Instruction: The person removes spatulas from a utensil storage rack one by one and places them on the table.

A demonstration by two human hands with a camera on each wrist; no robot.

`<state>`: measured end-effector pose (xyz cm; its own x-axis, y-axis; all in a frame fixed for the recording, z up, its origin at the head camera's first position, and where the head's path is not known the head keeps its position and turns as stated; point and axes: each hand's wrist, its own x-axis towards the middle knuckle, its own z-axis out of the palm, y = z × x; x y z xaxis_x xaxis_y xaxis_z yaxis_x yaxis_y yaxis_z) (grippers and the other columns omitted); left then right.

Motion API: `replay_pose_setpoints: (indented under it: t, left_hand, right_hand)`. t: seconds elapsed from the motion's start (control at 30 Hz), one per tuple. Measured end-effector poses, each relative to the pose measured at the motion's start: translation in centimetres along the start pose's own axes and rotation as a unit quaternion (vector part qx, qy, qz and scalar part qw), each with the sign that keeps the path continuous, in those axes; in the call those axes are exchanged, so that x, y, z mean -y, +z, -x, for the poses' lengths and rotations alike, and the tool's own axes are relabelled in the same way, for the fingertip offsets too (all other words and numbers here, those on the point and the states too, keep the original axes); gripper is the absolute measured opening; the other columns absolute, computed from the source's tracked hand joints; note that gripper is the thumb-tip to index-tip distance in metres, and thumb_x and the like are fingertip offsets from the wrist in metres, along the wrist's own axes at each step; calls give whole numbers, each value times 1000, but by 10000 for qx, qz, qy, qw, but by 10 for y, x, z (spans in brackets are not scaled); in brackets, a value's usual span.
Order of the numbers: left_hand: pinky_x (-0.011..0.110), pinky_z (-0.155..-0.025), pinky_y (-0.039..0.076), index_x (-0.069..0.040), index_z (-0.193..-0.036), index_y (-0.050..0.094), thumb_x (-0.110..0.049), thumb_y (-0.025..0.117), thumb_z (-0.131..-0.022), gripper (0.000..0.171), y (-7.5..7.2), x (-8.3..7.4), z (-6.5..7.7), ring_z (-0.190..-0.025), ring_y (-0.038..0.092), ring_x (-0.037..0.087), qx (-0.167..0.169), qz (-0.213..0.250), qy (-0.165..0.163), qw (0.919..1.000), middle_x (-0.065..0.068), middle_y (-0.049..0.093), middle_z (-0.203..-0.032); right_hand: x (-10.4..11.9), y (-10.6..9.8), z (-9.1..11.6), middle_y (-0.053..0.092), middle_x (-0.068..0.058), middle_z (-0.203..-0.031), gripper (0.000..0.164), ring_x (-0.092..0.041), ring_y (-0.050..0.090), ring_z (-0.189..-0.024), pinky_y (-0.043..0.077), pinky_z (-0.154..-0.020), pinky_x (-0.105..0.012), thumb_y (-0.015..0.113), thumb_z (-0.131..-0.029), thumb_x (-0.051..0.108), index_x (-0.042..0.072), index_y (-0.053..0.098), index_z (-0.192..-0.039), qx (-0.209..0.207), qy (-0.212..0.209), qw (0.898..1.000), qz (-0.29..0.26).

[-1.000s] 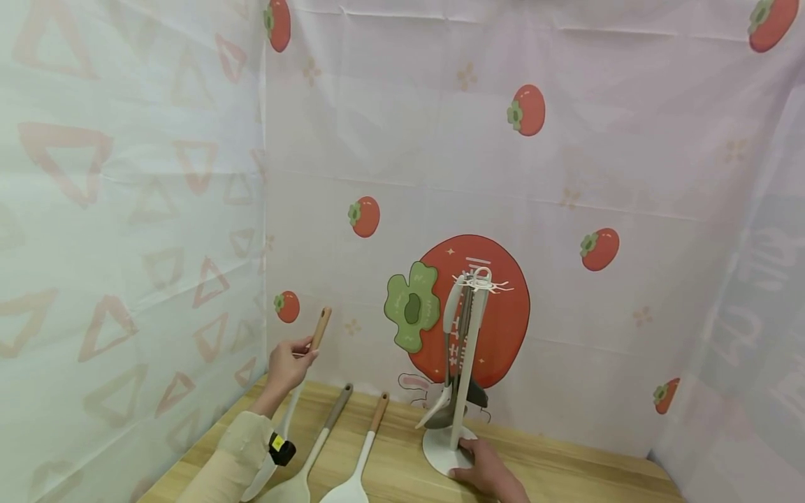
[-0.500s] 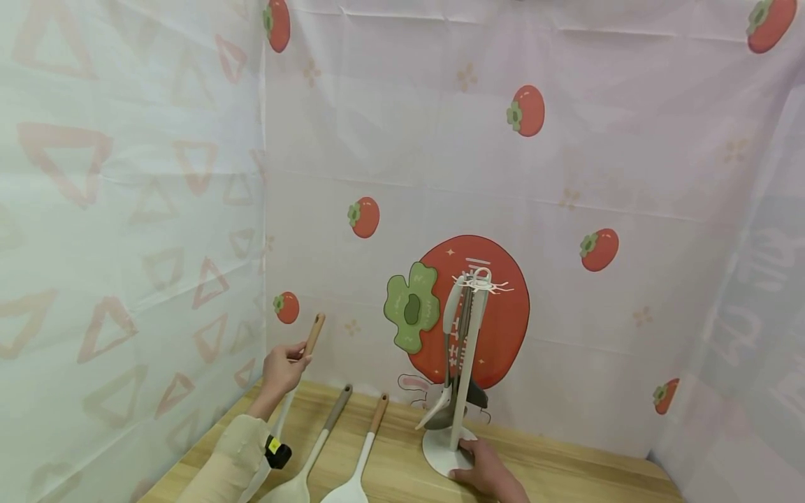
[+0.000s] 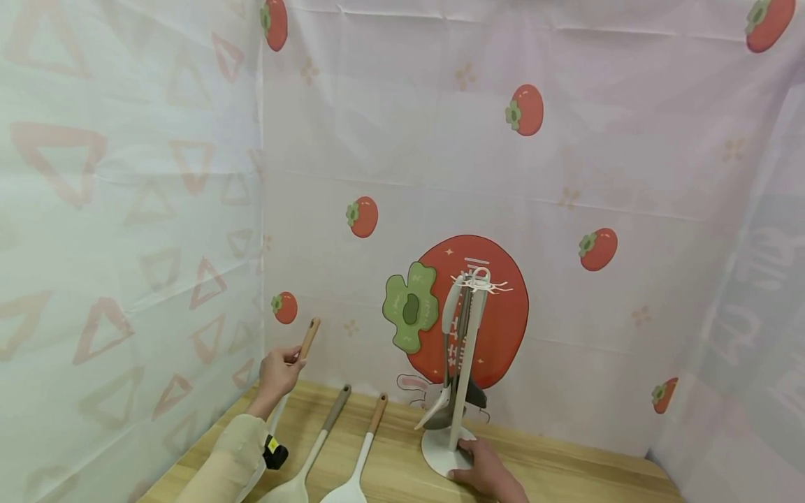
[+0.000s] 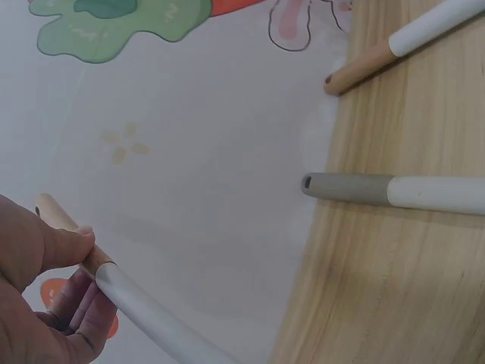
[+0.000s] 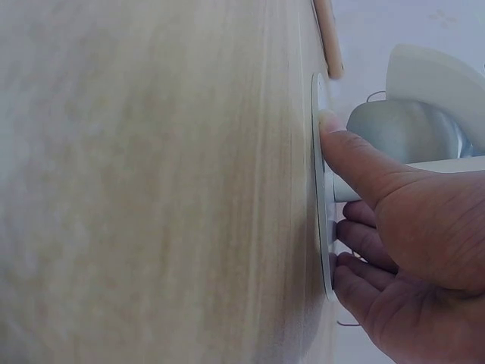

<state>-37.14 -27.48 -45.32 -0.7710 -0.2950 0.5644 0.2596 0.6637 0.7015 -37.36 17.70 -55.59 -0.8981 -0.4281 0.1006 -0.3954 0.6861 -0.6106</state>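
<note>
My left hand (image 3: 281,374) pinches a white kitchen utensil by its wooden handle (image 3: 309,340), thumb against fingers. It slants, handle end up, over the left of the table; its lower end is hidden behind my sleeve and the frame edge. In the left wrist view, thumb and fingertips meet near where wood joins the white shaft (image 4: 155,309). My right hand (image 3: 486,469) holds the round white base (image 3: 440,457) of a utensil rack (image 3: 464,391), thumb and bent fingers on either side of its post in the right wrist view. Several utensils hang from the rack's left side.
Two utensils lie side by side on the wooden table (image 3: 566,468): one with a grey handle (image 3: 337,406), one with a wooden handle (image 3: 379,413). The bottom edge cuts off their broad pale heads. White hooks (image 3: 481,283) spread from the rack's top. Printed cloth (image 3: 440,154) stands behind.
My left hand has moved a little down and to the left with the utensil, its handle end sinking. My right hand stays on the rack's base.
</note>
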Motion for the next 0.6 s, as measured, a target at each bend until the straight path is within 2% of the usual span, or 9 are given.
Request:
replay_pose_setpoints:
  t: [0.33, 0.6]
  left_hand:
    - [49, -73, 54, 10, -120, 69, 0, 72, -88, 33, 6, 15, -2, -83, 72, 40, -23, -169, 1, 9999, 26, 74, -90]
    - [47, -71, 51, 9, -120, 70, -1, 73, -88, 33, 13, 23, -5, -78, 70, 38, -55, -239, -13, 9997, 24, 74, -88]
  right_hand:
    - [0, 0, 0, 66, -25, -124, 64, -42, 61, -113, 47, -93, -64, 85, -83, 27, -10, 63, -130, -17, -71, 10000, 16]
    - [0, 0, 0, 67, -23, -125, 64, -36, 61, -111, 47, -93, -63, 85, -83, 27, -10, 63, -130, 37, 43, 9999, -107]
